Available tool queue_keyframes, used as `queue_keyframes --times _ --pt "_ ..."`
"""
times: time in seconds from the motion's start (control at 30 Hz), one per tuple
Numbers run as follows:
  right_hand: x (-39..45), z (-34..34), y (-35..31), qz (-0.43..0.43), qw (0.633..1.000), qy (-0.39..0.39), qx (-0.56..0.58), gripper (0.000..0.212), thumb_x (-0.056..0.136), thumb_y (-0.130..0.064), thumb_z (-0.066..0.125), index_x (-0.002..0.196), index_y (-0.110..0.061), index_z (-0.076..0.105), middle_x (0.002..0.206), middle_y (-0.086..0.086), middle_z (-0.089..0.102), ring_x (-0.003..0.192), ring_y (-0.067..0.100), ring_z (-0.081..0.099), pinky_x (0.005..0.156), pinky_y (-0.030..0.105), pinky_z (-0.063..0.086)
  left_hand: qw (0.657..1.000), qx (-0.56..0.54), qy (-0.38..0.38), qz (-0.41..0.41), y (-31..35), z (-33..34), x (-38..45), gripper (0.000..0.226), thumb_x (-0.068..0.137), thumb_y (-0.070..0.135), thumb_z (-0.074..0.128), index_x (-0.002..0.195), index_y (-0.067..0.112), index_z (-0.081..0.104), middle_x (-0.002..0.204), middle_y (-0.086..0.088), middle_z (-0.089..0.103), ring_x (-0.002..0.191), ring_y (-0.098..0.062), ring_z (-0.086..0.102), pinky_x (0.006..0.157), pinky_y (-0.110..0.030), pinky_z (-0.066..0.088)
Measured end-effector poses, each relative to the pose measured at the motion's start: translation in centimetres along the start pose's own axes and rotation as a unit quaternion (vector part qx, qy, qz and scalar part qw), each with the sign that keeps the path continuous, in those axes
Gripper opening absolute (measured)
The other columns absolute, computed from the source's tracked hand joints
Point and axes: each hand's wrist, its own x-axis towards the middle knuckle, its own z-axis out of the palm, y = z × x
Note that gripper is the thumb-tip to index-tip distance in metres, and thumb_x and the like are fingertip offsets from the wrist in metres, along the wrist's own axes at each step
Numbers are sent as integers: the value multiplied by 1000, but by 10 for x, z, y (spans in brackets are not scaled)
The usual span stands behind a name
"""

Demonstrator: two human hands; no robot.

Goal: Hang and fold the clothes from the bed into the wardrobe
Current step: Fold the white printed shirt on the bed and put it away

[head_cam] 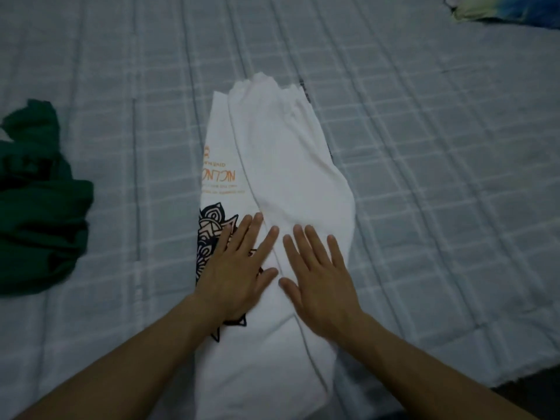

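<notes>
A white T-shirt [272, 165] with orange lettering and a black mandala print lies folded into a long narrow strip down the middle of the bed. My left hand [239, 271] rests flat on its printed left half, fingers spread. Beside it, my right hand [318, 277] lies flat on the plain right half, palm down. Neither hand grips the cloth. The two hands nearly touch at the thumbs.
The bed is covered by a pale grey-blue checked quilt [424, 147]. A crumpled dark green garment [36, 201] lies at the left. A yellow-blue tie-dye piece [500, 9] sits at the top right corner. The bed's near edge [454, 380] shows at the lower right.
</notes>
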Motion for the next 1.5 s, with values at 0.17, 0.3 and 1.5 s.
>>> queue_keyframes --times 0.17,0.3,1.5 --pt "8 13 2 5 999 43 8 63 103 -53 20 156 -19 21 164 5 14 153 22 2 122 52 8 1000 9 17 -1 -3 13 4 71 99 61 12 158 26 -2 166 -11 -4 153 -28 -5 123 -51 1" --pt "-2 3 -2 3 999 -13 -33 66 102 -53 11 158 -18 7 165 7 2 152 24 -6 122 51 0 1000 -8 3 1 -2 6 -3 71 97 59 17 158 28 -3 166 -9 -9 153 -26 -10 123 -49 -4" --pt "-80 -68 -6 49 925 146 347 22 84 -7 61 100 -18 74 87 -6 74 78 3 66 68 12 46 880 -442 169 -36 -7 -85 -86 9 91 35 66 92 26 68 87 4 69 82 -20 66 71 -44 55"
